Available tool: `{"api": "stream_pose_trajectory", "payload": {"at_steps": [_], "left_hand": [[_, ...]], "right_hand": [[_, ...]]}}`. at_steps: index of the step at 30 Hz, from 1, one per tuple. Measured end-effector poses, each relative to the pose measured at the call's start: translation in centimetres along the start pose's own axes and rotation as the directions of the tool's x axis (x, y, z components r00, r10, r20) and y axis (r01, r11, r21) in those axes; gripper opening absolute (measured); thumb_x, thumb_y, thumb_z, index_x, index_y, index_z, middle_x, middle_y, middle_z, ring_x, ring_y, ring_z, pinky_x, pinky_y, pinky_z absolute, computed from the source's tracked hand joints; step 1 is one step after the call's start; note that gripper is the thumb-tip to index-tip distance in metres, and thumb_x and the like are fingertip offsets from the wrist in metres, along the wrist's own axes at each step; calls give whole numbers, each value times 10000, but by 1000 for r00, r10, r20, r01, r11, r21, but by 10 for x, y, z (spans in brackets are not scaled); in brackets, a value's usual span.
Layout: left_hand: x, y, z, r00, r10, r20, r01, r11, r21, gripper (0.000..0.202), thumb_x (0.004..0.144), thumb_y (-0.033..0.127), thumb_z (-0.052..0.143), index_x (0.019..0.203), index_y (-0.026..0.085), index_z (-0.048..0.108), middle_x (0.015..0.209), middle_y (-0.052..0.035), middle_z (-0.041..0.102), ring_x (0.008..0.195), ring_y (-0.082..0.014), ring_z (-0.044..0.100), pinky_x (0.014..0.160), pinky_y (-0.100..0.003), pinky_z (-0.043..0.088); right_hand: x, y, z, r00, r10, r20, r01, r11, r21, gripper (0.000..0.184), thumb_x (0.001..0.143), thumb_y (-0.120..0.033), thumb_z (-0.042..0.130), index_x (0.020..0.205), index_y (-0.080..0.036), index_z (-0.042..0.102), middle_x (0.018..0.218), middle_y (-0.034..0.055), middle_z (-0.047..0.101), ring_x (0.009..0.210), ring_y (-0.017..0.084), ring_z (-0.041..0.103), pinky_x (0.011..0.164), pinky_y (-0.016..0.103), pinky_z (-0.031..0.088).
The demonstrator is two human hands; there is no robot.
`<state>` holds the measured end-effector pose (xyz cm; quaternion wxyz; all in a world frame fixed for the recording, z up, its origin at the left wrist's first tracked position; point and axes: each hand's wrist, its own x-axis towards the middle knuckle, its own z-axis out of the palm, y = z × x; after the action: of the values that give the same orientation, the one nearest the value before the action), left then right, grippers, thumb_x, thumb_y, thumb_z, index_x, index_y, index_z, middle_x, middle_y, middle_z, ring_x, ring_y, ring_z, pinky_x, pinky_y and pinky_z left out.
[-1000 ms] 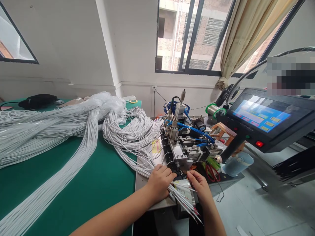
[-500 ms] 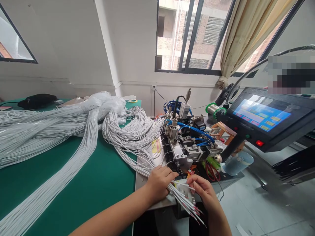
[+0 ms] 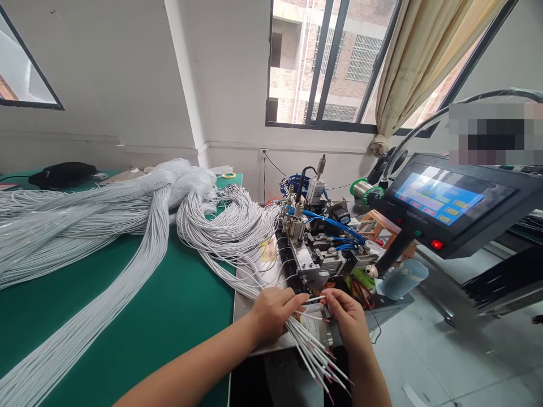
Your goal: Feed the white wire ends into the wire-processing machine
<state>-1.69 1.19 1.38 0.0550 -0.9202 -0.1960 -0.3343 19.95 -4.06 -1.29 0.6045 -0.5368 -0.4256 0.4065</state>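
L hand (image 3: 274, 311) closed over the white wire bundle (image 3: 306, 341), w/ reddish-tipped ends fanning out past the edge of the grey metal surface (image 3: 241, 308). Single white wire (image 3: 315, 298) spans btwn both hands, just in front of the pneumatic machine (image 3: 306, 261); R hand (image 3: 344, 316) pinches its far end, thumb vs. fingers. Step now, prob.: one wire singled out, tip being handled. Next move calls for a light, steady R pinch, w/ L holding the rest together.
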Motion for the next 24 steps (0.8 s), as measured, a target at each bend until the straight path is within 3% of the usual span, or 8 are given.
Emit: {"api": "stream_pose_trajectory", "payload": {"at_steps": [5,10,14,18,24], "left_hand": [[-3,-5,5,997,73,21,-75,995,62,262,923,172,379,1118,156,552,706,-22,596,600,-146,579,539,-254,439],[-6,-12,16,984,132,116,-144,983,110,225,925,140,394,1085,155,551,679,1,589,553,-129,577,498,-240,441],[-2,-10,14,988,85,129,-101,988,120,196,954,169,394,1075,158,548,698,4,593,575,-129,582,512,-237,449],[2,-7,10,995,26,98,-37,994,105,213,960,167,365,1022,160,568,825,-43,619,741,-155,603,633,-265,484],[0,-6,10,989,8,147,-28,991,134,220,910,150,397,1014,164,590,805,-55,597,725,-174,576,634,-284,466]], "right_hand": [[0,-8,11,996,-23,-82,26,999,35,321,710,-474,763,808,-170,728,704,51,667,611,171,553,524,259,409],[2,-12,17,999,-37,-19,37,999,22,327,748,-466,740,859,-159,743,703,48,672,624,164,560,550,255,421],[5,-12,14,1000,-16,-1,16,999,41,360,758,-476,730,916,-153,743,729,53,681,606,156,558,526,248,415],[6,-12,10,998,21,61,-27,995,100,361,746,-462,745,914,-143,741,737,66,684,567,137,529,497,240,386],[9,-13,7,992,40,119,-53,993,109,379,735,-476,727,886,-129,738,717,61,679,446,73,342,434,231,284]]}}
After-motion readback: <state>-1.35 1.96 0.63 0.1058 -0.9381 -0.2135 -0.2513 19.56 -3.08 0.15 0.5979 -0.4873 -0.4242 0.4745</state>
